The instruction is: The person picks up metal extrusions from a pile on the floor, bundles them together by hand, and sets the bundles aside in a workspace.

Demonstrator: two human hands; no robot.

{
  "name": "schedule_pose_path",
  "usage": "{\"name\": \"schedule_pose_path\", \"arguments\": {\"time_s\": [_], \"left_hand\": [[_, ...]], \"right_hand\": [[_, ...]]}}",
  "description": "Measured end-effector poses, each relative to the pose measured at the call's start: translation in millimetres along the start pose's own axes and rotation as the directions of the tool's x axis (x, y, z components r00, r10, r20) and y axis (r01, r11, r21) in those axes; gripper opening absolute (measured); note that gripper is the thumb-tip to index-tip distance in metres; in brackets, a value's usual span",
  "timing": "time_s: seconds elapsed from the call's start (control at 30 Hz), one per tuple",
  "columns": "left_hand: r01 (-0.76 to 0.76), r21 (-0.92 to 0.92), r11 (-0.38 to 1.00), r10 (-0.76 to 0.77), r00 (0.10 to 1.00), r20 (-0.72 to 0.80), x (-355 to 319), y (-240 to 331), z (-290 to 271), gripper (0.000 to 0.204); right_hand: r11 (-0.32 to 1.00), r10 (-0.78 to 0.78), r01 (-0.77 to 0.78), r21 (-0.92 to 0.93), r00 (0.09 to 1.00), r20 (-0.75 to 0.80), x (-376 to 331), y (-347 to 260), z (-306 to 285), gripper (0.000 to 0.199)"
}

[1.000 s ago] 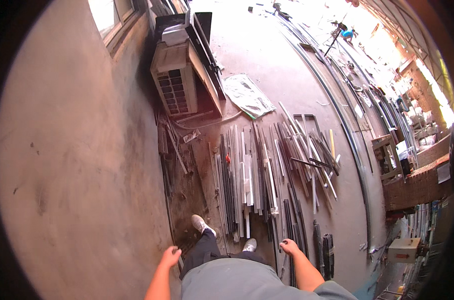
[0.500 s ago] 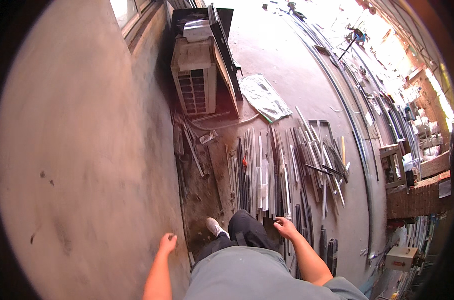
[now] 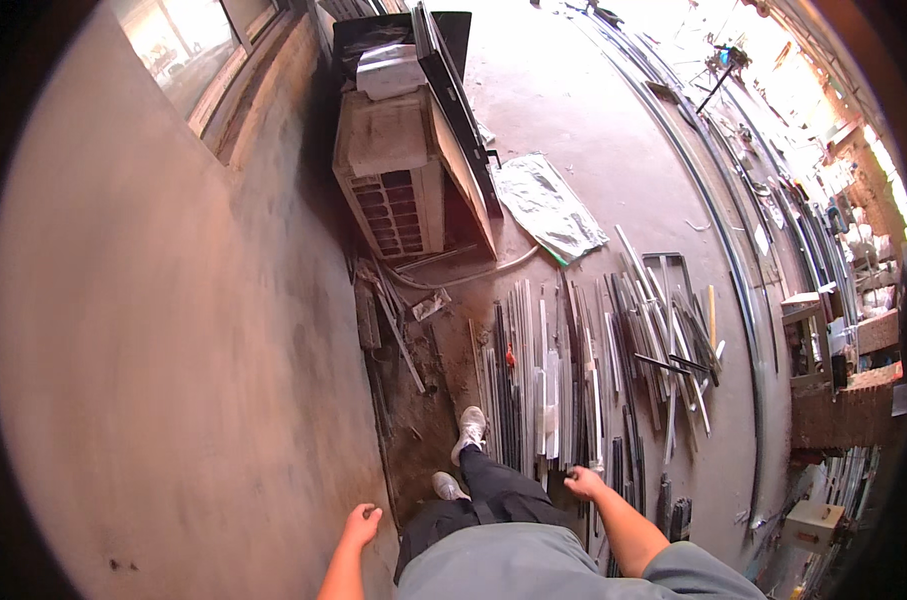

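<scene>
My left hand hangs beside the bare wall with its fingers curled in. A small dark spot shows at its fingertips, too small to name. Lower right of centre, my right hand is also closed, over the near ends of a row of metal bars on the floor. Something dark shows at those fingertips as well, and I cannot make it out. The bars are silver, white and dark grey, lying lengthwise ahead of me. My white shoes are on the dirty strip between wall and bars, one ahead of the other.
Ahead stands a dusty box-like unit with a grille and dark panels leaning on it. A silvery sheet lies beyond the bars. Crossed loose bars lie to their right. Long rails run along the right; a beige box sits lower right.
I have stepped forward; one shoe now reaches farther ahead. The unit and the bars appear nearer and shifted right, and more of the window shows. My right hand's fingers have curled in more.
</scene>
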State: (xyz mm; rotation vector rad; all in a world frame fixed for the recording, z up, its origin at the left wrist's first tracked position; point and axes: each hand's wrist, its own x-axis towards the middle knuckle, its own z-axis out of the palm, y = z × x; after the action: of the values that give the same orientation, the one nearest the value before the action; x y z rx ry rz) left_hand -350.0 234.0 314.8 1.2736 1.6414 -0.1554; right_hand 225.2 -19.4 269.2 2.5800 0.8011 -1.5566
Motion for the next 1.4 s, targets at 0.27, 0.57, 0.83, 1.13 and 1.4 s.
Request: {"name": "schedule_pose_path", "arguments": {"time_s": [0.27,0.57,0.83,1.13,1.4], "left_hand": [[-0.109,0.014,0.994,0.11,0.994,-0.027,78.0,185.3,-20.7,0.046],[-0.085,0.238,0.968,0.052,0.989,0.14,291.6,110.0,60.4,0.047],[-0.059,0.382,0.922,0.057,0.998,0.017,534.3,68.4,118.8,0.046],[0.034,0.402,0.915,0.024,0.99,-0.138,690.0,52.4,204.1,0.061],[0.09,0.418,0.904,-0.06,0.995,-0.084,651.4,20.9,195.0,0.062]], "right_hand": [[0.791,-0.258,0.436,0.43,0.874,-0.412,39.2,-207.4,-96.7,0.044],[0.984,-0.061,0.139,0.108,0.846,-0.53,42.1,-145.1,46.6,0.059],[0.98,0.088,-0.012,0.2,0.924,-0.372,53.8,-176.7,52.5,0.051],[0.948,0.222,-0.122,0.293,0.914,-0.339,85.4,-201.9,38.0,0.043],[0.949,0.236,-0.159,0.273,0.931,-0.28,71.8,-196.4,48.0,0.041]]}}
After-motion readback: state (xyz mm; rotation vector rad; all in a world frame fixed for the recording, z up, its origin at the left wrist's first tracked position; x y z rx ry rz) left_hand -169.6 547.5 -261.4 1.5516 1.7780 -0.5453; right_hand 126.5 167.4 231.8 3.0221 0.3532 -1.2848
